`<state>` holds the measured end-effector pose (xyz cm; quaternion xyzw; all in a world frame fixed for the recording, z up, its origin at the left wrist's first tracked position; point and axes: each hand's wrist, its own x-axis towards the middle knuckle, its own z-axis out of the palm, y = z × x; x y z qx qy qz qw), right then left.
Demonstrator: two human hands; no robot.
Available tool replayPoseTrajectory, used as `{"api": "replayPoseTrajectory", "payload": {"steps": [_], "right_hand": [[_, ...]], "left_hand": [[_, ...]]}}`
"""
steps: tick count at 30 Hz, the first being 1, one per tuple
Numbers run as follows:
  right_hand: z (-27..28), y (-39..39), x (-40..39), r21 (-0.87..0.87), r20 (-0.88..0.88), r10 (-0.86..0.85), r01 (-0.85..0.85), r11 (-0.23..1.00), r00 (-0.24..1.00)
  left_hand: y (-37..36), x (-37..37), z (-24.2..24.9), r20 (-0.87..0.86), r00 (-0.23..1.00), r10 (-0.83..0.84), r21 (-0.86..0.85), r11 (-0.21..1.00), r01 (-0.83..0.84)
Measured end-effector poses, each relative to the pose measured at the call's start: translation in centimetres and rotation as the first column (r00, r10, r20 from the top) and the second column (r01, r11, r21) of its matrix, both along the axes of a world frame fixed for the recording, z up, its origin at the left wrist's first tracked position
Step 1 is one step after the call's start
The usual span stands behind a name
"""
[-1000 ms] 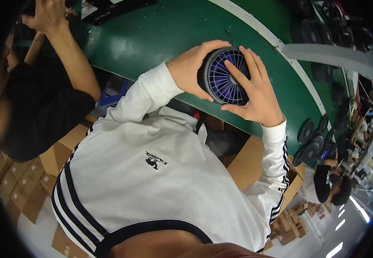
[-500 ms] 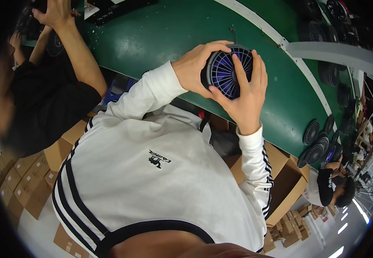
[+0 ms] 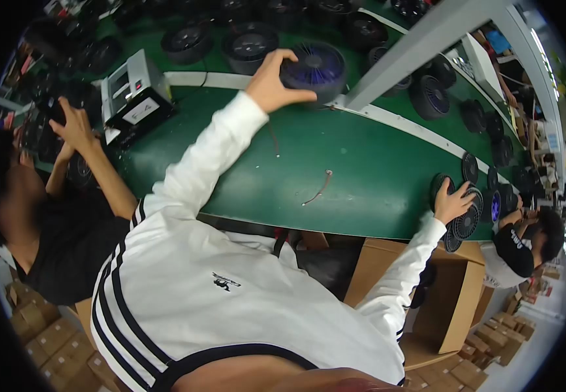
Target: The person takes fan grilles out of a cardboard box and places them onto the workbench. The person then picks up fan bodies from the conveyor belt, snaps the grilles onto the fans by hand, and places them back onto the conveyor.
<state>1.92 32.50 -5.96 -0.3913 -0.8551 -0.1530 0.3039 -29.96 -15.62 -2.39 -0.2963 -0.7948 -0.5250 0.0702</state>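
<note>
My left hand point(image 3: 274, 83) reaches out over the white rail at the far side of the green bench. Its thumb and fingers are around the near left side of a round black fan point(image 3: 317, 70) with purple blades. My right hand point(image 3: 451, 204) is stretched to the right end of the bench. Its fingers are bent over the edge of a black fan grille point(image 3: 470, 214) in a small group of round grilles. Part of that grip is hidden. Two short thin cables, one of them a red-brown cable point(image 3: 322, 189), lie on the green surface point(image 3: 231, 189).
Beyond the rail point(image 3: 400, 119) stand several black fans point(image 3: 250, 47). A grey post point(image 3: 420, 49) rises near the held fan. A labelled metal box point(image 3: 136, 95) stands at left. An open carton point(image 3: 453, 307) is below my right arm. People point(image 3: 54, 235) work on both sides.
My hands have parted. The left carried the fan away from me to the far rail, while the right let go of it and moved right to the grilles. My view has lifted.
</note>
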Motion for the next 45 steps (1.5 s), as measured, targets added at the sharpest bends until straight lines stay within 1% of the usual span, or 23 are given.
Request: {"api": "replayPoseTrajectory", "payload": {"steps": [2, 5, 6, 9, 11, 12, 13, 16, 17, 18, 20, 21, 22, 26, 31, 32, 33, 34, 35, 37, 38, 43, 45], "right_hand": [[-2.1, 2.8, 3.0, -0.097, 0.318, -0.136, 0.175, 0.980, 0.938], [-3.6, 0.1, 4.0, -0.123, -0.001, 0.112, -0.111, 0.986, 0.994], [-3.0, -2.1, 3.7, -0.183, -0.028, 0.116, -0.119, 0.976, 0.993], [-1.9, -5.1, 3.2, -0.292, -0.078, 0.157, -0.173, 0.941, 0.985], [-1.8, -4.9, 2.9, -0.309, -0.105, 0.165, -0.190, 0.932, 0.981], [-1.6, -4.6, 2.9, -0.310, -0.118, 0.161, -0.190, 0.931, 0.980], [-1.4, -4.7, 2.9, -0.311, -0.131, 0.171, -0.204, 0.928, 0.977], [-1.4, -4.6, 3.0, -0.319, -0.161, 0.158, -0.203, 0.926, 0.974], [-1.1, -4.8, 2.8, -0.315, -0.183, 0.154, -0.206, 0.926, 0.971], [-1.1, -4.6, 2.9, -0.328, -0.194, 0.141, -0.199, 0.923, 0.971], [-1.3, -4.5, 2.8, -0.352, -0.212, 0.138, -0.208, 0.913, 0.967], [-1.3, -4.4, 2.9, -0.363, -0.214, 0.147, -0.218, 0.906, 0.966], [-1.5, -4.3, 3.0, -0.337, -0.198, 0.157, -0.217, 0.916, 0.968], [-1.7, -3.9, 3.1, -0.323, -0.207, 0.181, -0.242, 0.915, 0.961], [-2.5, -3.5, 3.4, -0.293, -0.314, 0.180, -0.276, 0.915, 0.932], [-2.4, -3.3, 3.6, -0.279, -0.369, 0.190, -0.303, 0.911, 0.910], [-1.8, -4.0, 3.9, -0.238, -0.434, 0.192, -0.318, 0.918, 0.880], [-1.6, -5.1, 4.2, -0.208, -0.532, 0.209, -0.367, 0.907, 0.820], [-1.6, -6.3, 5.0, -0.164, -0.618, 0.213, -0.389, 0.907, 0.757], [-0.1, -13.2, 6.3, -0.304, -0.755, 0.039, -0.402, 0.864, 0.654], [0.9, -17.0, 7.5, -0.245, -0.752, 0.069, -0.375, 0.894, 0.656], [-6.4, -31.8, 11.6, -0.304, -0.877, -0.037, -0.496, 0.813, 0.478], [-7.5, -36.9, 14.1, -0.481, -0.875, -0.269, -0.656, 0.581, 0.403]], "left_hand": [[2.6, -5.5, -1.5, -0.029, 0.999, -0.031, -0.094, 0.995, 0.028], [6.8, -13.0, -0.6, -0.040, 0.997, -0.067, -0.187, 0.981, 0.059], [9.2, -13.5, 0.0, -0.197, 0.979, 0.051, -0.168, 0.982, -0.085], [17.8, -19.9, 0.7, -0.213, 0.976, 0.046, -0.171, 0.982, -0.083], [22.6, -22.6, 0.8, -0.458, 0.872, 0.175, -0.446, 0.803, -0.395], [24.4, -25.1, 0.0, -0.452, 0.876, 0.166, -0.563, 0.708, -0.425], [24.7, -25.2, 1.5, -0.249, 0.957, 0.148, -0.683, 0.673, -0.282], [28.3, -33.5, -3.9, -0.196, 0.974, 0.113, -0.768, 0.600, -0.224], [28.1, -32.7, -3.2, -0.341, 0.940, 0.020, -0.733, 0.620, -0.280], [27.8, -32.5, -3.5, -0.225, 0.974, -0.002, -0.661, 0.735, -0.151], [27.4, -33.3, -3.1, -0.255, 0.966, -0.038, -0.631, 0.763, -0.137], [27.6, -33.6, -2.6, -0.389, 0.920, -0.053, -0.682, 0.687, -0.249], [27.4, -31.9, -0.6, -0.409, 0.913, 0.015, -0.708, 0.626, -0.327], [22.0, -30.1, 4.3, -0.572, 0.819, -0.045, -0.532, 0.780, -0.329], [10.2, -26.1, 14.2, -0.408, 0.909, 0.089, -0.420, 0.866, -0.273], [7.2, -26.3, 14.3, -0.540, 0.840, 0.045, -0.409, 0.859, -0.309], [4.1, -21.9, 15.3, -0.529, 0.837, 0.140, -0.317, 0.883, -0.347], [1.2, -16.3, 17.5, -0.184, 0.974, 0.128, -0.266, 0.948, -0.175], [-0.9, -12.6, 18.2, -0.245, 0.958, 0.149, -0.317, 0.921, -0.225], [-3.6, -8.0, 16.8, -0.485, 0.872, -0.074, -0.308, 0.947, -0.092], [-4.0, -4.9, 16.9, -0.307, 0.951, -0.040, -0.449, 0.887, -0.107], [5.3, 9.9, 12.9, -0.270, 0.846, -0.459, -0.530, 0.805, 0.267], [10.4, 18.2, 12.5, -0.200, 0.694, -0.692, -0.491, 0.683, 0.540]]}}
